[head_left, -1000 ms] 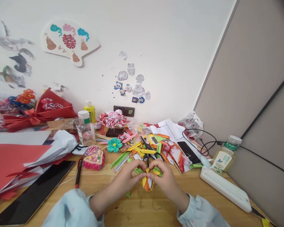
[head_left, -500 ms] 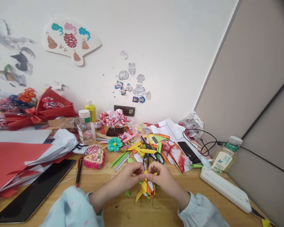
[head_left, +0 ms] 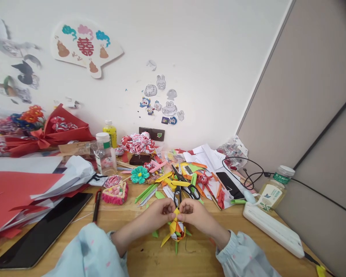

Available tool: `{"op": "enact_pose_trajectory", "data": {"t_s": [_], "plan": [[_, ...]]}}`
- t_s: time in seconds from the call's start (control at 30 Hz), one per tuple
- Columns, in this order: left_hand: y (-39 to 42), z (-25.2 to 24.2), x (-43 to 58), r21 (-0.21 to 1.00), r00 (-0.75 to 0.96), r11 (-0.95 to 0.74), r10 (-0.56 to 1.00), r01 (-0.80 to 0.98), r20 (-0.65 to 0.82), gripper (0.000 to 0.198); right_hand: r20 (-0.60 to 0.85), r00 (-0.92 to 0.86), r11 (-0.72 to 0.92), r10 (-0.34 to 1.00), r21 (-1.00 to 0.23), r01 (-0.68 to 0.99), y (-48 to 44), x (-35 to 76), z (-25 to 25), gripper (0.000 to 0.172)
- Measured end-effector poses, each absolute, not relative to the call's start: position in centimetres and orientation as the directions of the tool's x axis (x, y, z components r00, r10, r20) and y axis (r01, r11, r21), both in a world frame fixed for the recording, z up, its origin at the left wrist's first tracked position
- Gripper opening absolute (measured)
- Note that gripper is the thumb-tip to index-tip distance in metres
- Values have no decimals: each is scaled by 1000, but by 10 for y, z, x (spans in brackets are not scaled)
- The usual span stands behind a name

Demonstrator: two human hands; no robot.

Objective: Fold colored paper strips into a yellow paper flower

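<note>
Both my hands meet over the wooden desk (head_left: 138, 261) near its front edge. My left hand (head_left: 157, 214) and my right hand (head_left: 194, 214) pinch the top of a small folded paper craft (head_left: 175, 230) made of yellow, orange and green strips. The fingers of both hands are closed on it, and its pointed strips hang down onto the desk. Black-handled scissors (head_left: 181, 185) lie just beyond my fingers among loose coloured paper strips (head_left: 150, 191).
A dark tablet (head_left: 40, 231) and red paper sheets (head_left: 14, 188) lie at the left, with a red pen (head_left: 96, 206) beside them. A white power strip (head_left: 272, 229), a bottle (head_left: 272, 190) and a phone (head_left: 230, 185) sit at the right. Paper flowers (head_left: 137, 144) stand by the wall.
The paper craft has been turned in my hands, so more strips now splay downward. My hands have moved a little closer together.
</note>
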State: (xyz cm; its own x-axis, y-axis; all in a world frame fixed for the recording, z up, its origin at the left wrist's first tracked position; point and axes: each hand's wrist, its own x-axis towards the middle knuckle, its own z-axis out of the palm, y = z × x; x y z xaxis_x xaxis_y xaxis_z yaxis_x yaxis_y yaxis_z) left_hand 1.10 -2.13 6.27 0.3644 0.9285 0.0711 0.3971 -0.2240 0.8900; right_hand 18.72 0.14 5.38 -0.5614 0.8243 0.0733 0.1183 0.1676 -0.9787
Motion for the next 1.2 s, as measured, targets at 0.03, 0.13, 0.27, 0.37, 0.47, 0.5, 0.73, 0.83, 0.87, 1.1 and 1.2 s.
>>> {"op": "enact_pose_trajectory", "data": {"t_s": [0.03, 0.13, 0.27, 0.37, 0.47, 0.5, 0.73, 0.83, 0.87, 1.1, 1.2], "plan": [[-21, 63, 11, 889, 360, -220, 931, 402, 68, 5, 69, -561, 164, 825, -979, 120, 1, 187, 53, 37], [-22, 64, 11, 888, 351, -213, 934, 407, 63, 5, 78, -559, 168, 826, -979, 112, 2, 186, 50, 37], [-25, 67, 14, 890, 343, -202, 938, 408, 55, 6, 88, -554, 166, 828, -982, 91, 3, 185, 46, 34], [-25, 66, 15, 891, 338, -199, 940, 409, 55, 6, 72, -543, 141, 837, -986, 87, 4, 184, 43, 33], [-24, 65, 15, 892, 338, -201, 939, 404, 59, 5, 65, -526, 129, 848, -988, 86, 4, 183, 43, 34], [-24, 64, 15, 893, 339, -201, 939, 403, 58, 5, 64, -523, 125, 850, -989, 83, 3, 183, 43, 34], [-24, 67, 15, 902, 326, -160, 945, 401, 22, 4, 96, -517, 162, 850, -983, 83, 4, 183, 43, 31], [-24, 68, 15, 909, 314, -121, 949, 399, -11, 5, 100, -493, 180, 864, -977, 118, 5, 184, 41, 29], [-23, 68, 15, 911, 310, -110, 950, 398, -21, 6, 103, -487, 188, 867, -974, 129, 5, 184, 40, 28], [-22, 65, 16, 918, 274, -67, 961, 390, -47, 5, 61, -445, 129, 894, -984, 123, 5, 182, 40, 21], [-22, 64, 17, 920, 253, -57, 966, 387, -46, 6, 56, -429, 119, 902, -985, 122, 4, 181, 41, 16]]}}
